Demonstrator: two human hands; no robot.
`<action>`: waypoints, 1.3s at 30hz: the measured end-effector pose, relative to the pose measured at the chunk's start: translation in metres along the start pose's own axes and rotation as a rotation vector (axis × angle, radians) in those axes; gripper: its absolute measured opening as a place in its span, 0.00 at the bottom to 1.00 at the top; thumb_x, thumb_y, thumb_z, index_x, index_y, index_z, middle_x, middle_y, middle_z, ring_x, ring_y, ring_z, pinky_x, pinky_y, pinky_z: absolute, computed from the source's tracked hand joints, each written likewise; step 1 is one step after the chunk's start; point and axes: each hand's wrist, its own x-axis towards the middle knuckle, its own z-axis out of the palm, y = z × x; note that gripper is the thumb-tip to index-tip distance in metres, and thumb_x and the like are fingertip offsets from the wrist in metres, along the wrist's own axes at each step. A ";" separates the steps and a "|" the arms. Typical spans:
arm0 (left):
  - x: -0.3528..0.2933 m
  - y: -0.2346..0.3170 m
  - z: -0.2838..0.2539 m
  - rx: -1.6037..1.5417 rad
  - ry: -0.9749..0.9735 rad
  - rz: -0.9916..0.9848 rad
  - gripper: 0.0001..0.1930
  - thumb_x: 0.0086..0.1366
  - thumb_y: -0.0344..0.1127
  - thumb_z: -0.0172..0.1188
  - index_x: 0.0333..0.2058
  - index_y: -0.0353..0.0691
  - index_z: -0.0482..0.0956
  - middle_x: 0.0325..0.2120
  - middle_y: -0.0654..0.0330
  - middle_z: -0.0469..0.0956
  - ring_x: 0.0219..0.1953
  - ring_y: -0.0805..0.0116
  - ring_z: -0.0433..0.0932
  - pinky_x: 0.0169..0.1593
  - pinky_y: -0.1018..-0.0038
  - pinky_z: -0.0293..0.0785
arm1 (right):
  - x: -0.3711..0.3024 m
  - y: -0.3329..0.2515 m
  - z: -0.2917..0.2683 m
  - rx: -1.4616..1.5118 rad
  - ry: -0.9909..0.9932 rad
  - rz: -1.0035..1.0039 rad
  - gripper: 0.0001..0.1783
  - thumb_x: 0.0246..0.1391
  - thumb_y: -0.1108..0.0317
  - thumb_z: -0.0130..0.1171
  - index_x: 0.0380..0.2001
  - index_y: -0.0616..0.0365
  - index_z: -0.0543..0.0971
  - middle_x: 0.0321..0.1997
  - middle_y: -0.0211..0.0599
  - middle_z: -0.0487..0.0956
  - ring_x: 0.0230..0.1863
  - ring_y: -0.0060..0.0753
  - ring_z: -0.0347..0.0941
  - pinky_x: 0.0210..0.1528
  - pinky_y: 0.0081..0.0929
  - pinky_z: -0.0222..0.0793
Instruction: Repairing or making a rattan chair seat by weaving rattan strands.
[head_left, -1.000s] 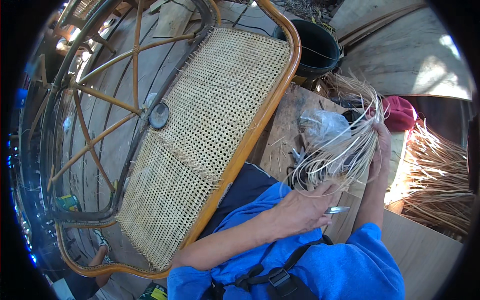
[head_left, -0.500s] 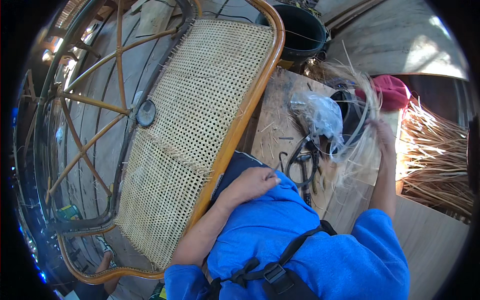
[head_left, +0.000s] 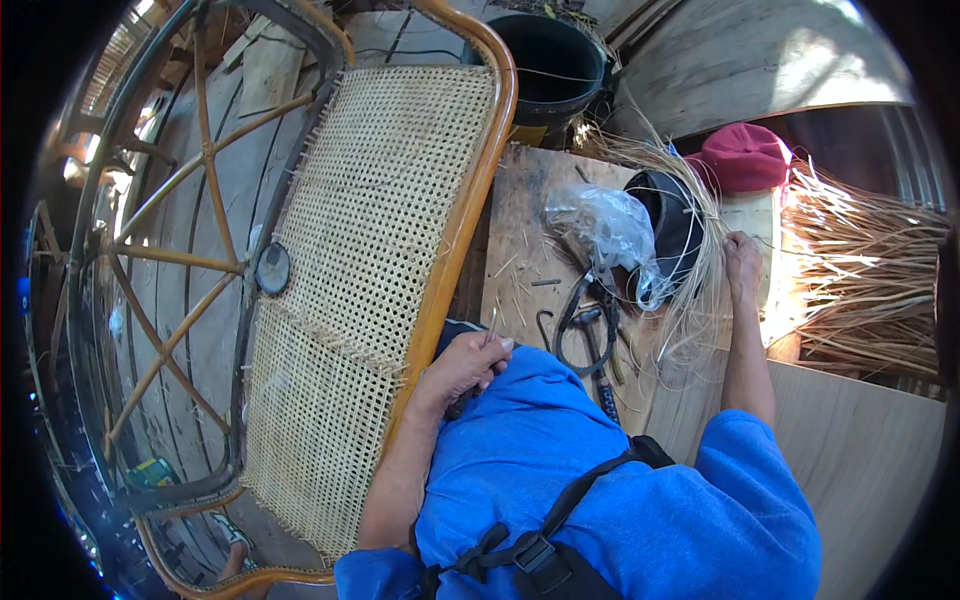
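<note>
My left hand (head_left: 466,368) is closed on a thin, pointed metal tool (head_left: 493,322) whose tip sticks up past the fingers. It rests over my lap beside the frame of a woven cane seat panel (head_left: 385,180). Out to the right, my right hand (head_left: 742,264) has its fingers curled at the edge of a loose bundle of pale cane strands (head_left: 708,225) and seems to pinch some of them. The strands drape over a black rounded container (head_left: 672,215). A clear plastic bag (head_left: 605,225) lies against that container.
A hammer (head_left: 601,375), a black looped strap (head_left: 562,325) and a small hook (head_left: 544,325) lie on the wooden board (head_left: 510,240). Behind are a red cap (head_left: 745,157) and a dark bucket (head_left: 540,60). Many rattan sticks (head_left: 870,270) lie right. A curved chair frame (head_left: 208,150) stands left.
My right hand has drawn in beside the strands, which now hang lower over the black container. The tool in my left hand now points upward. The whole view has shifted a little.
</note>
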 end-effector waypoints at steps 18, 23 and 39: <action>-0.008 -0.001 -0.003 -0.195 0.067 0.044 0.15 0.65 0.44 0.51 0.27 0.38 0.72 0.19 0.66 0.69 0.12 0.81 0.64 0.16 0.83 0.61 | -0.046 -0.072 0.030 0.269 -0.174 -0.234 0.13 0.52 0.62 0.51 0.28 0.63 0.76 0.28 0.53 0.74 0.34 0.55 0.71 0.37 0.43 0.66; -0.019 0.013 0.017 -0.051 0.216 0.132 0.12 0.65 0.41 0.51 0.33 0.37 0.75 0.19 0.67 0.70 0.14 0.83 0.64 0.18 0.84 0.61 | -0.160 -0.148 0.035 0.503 -0.598 -0.628 0.12 0.54 0.62 0.51 0.37 0.54 0.77 0.39 0.46 0.76 0.42 0.47 0.72 0.43 0.36 0.68; -0.029 0.084 -0.029 -0.484 0.478 0.352 0.06 0.63 0.36 0.54 0.33 0.41 0.72 0.17 0.67 0.69 0.11 0.81 0.64 0.14 0.83 0.63 | -0.208 -0.157 0.028 0.609 -0.788 -0.795 0.11 0.53 0.61 0.51 0.32 0.57 0.75 0.28 0.50 0.76 0.34 0.53 0.74 0.36 0.43 0.69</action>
